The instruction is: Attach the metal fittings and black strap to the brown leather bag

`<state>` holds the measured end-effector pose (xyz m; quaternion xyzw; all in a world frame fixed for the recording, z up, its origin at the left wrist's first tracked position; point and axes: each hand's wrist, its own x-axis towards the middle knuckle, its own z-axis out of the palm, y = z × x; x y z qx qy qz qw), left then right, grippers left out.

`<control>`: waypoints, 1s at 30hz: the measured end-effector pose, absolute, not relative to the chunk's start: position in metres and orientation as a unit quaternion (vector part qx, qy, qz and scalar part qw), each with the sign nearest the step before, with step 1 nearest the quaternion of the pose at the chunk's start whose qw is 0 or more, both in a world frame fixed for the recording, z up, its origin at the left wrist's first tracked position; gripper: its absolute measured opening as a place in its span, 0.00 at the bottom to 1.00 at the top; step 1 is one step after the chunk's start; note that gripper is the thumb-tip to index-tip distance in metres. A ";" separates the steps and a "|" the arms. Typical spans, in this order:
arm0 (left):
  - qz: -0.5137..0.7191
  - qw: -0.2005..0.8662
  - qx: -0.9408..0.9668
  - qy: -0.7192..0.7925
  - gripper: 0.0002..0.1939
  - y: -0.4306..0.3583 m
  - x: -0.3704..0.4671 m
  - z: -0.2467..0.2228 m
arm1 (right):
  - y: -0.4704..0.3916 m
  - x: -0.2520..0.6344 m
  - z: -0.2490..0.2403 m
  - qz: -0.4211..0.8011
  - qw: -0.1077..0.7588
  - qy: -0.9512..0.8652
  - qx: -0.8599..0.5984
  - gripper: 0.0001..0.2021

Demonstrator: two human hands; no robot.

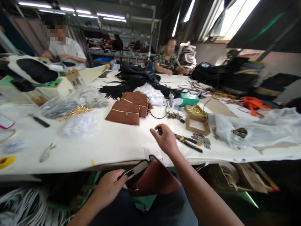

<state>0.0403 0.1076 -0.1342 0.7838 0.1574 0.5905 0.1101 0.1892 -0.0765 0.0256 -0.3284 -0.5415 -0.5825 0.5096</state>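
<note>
Left hand (108, 187) gripping brown bag (154, 180), right hand (166, 139) over table (113, 147)

Two brown bags (128, 108) stacked beyond the right hand (166, 139), one pair of pliers (188, 141) just beside it, two cardboard boxes (197, 123) further right, two co-workers (167, 59) far across.

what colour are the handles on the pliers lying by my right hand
Black and yellow, on the pliers beside the right hand; head view.

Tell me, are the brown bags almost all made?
Two brown bags lie closed on the white table, seemingly done. The left hand holds another open bag on the lap. The right hand pinches a small part. Gold fittings remain boxed.
</note>
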 end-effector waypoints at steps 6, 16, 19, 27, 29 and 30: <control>0.549 0.045 0.809 0.207 0.30 0.056 0.007 -0.106 | -0.070 0.248 0.042 -0.603 0.441 -0.527 -0.405 0.27; 0.434 0.053 0.897 0.068 0.29 0.031 0.034 -0.036 | -0.169 0.455 -0.029 -0.436 0.759 -0.329 -0.355 0.27; 0.425 0.066 0.900 0.070 0.27 0.037 0.051 -0.021 | -0.163 0.486 -0.051 -0.343 0.790 -0.342 -0.377 0.29; 0.437 0.089 0.891 0.081 0.30 0.033 0.064 -0.030 | -0.096 0.506 -0.045 -0.124 0.856 -0.462 -0.197 0.40; 0.449 0.082 0.885 0.087 0.29 0.031 0.062 -0.042 | -0.095 0.505 -0.047 -0.095 0.855 -0.482 -0.164 0.38; 0.458 0.081 0.881 0.090 0.29 0.030 0.061 -0.048 | -0.097 0.504 -0.048 -0.086 0.854 -0.490 -0.151 0.37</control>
